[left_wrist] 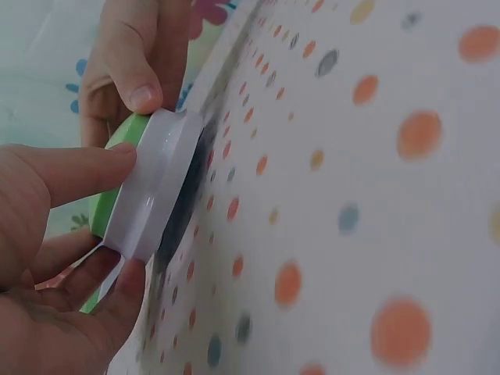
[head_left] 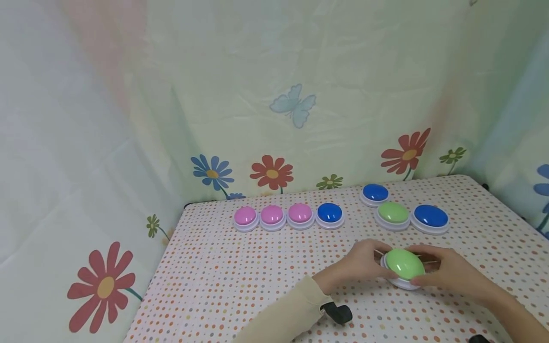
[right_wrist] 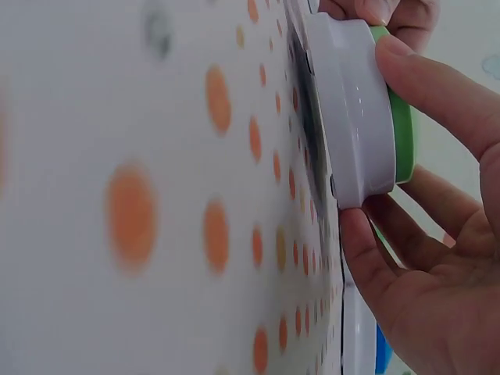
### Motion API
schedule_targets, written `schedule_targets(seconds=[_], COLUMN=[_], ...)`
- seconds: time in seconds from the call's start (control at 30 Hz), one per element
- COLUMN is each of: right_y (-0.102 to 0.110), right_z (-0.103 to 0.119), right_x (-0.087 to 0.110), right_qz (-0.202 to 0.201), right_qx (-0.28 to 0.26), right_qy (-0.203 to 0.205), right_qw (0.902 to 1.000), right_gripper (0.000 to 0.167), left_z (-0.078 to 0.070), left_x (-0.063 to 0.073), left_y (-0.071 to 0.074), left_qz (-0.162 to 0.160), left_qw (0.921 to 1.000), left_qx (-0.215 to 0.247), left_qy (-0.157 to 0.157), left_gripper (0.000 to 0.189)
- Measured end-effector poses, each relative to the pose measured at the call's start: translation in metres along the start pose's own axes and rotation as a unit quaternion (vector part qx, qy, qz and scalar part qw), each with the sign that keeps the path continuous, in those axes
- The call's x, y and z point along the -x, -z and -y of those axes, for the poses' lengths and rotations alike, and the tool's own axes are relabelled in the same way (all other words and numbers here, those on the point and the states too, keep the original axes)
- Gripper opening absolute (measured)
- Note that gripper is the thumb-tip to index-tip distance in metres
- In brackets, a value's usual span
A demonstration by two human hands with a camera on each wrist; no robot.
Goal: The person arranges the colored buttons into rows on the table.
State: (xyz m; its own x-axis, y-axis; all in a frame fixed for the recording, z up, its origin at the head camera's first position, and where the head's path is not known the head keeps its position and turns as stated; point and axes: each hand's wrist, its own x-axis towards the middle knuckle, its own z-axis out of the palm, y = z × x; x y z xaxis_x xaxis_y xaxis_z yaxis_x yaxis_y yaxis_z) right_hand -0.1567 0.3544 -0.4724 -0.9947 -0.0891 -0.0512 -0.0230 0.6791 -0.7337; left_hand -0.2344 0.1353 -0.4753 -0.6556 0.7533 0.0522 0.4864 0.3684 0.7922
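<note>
Both hands grip one push button with a glossy green dome and a round white base, in the right front part of the table. My left hand holds its left side, thumb at the near edge and other fingers curled round the rim. From the opposite side my right hand grips it the same way. In the right wrist view the white base is close over the tabletop with a dark shadow under it. Its underside is hidden.
A row of three pink buttons and a blue button stands at the back middle of the dotted table. Beyond the hands are another green button, a blue one beside it and a blue one behind.
</note>
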Motion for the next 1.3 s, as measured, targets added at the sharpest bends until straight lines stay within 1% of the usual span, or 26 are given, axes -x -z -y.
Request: schedule_targets(seconds=[0.13, 0.27, 0.37, 0.5, 0.6, 0.73, 0.83, 1.0, 1.2, 1.3], right_y=[-0.007, -0.014, -0.019, -0.026, -0.031, -0.037, -0.043, -0.051, -0.059, -0.064], right_z=[0.012, 0.024, 0.032, 0.042, 0.048, 0.054, 0.057, 0.064, 0.067, 0.066], right_x=[-0.010, -0.021, -0.029, -0.039, -0.046, -0.055, -0.062, -0.071, -0.086, -0.094], right_qz=[0.000, 0.002, 0.004, 0.005, 0.006, 0.012, 0.011, 0.008, 0.017, 0.015], right_qx=[-0.001, 0.005, 0.004, -0.003, -0.002, -0.013, -0.017, -0.012, -0.027, -0.021], right_qy=[0.008, 0.026, 0.041, 0.052, 0.054, 0.057, 0.054, 0.044, 0.052, 0.060], right_qw=[1.0000, 0.9997, 0.9991, 0.9986, 0.9985, 0.9982, 0.9983, 0.9989, 0.9981, 0.9979], right_gripper=[0.093, 0.090, 0.088, 0.086, 0.085, 0.085, 0.085, 0.086, 0.084, 0.083], left_z=[0.008, 0.017, 0.022, 0.029, 0.035, 0.044, 0.050, 0.057, 0.070, 0.074], left_x=[0.006, 0.012, 0.016, 0.022, 0.025, 0.028, 0.031, 0.032, 0.032, 0.034], left_y=[0.012, 0.024, 0.032, 0.045, 0.052, 0.060, 0.065, 0.074, 0.083, 0.087], left_qz=[-0.010, -0.018, -0.026, -0.035, -0.038, -0.047, -0.054, -0.055, -0.064, -0.064], left_qw=[1.0000, 0.9997, 0.9992, 0.9989, 0.9991, 0.9988, 0.9984, 0.9984, 0.9978, 0.9978], left_qx=[0.000, 0.016, 0.032, 0.031, 0.017, 0.011, 0.018, 0.014, 0.013, 0.020], left_qy=[-0.001, -0.009, -0.004, 0.005, 0.000, -0.006, -0.004, 0.000, -0.011, -0.004], left_gripper=[0.054, 0.055, 0.055, 0.054, 0.054, 0.054, 0.053, 0.052, 0.049, 0.048])
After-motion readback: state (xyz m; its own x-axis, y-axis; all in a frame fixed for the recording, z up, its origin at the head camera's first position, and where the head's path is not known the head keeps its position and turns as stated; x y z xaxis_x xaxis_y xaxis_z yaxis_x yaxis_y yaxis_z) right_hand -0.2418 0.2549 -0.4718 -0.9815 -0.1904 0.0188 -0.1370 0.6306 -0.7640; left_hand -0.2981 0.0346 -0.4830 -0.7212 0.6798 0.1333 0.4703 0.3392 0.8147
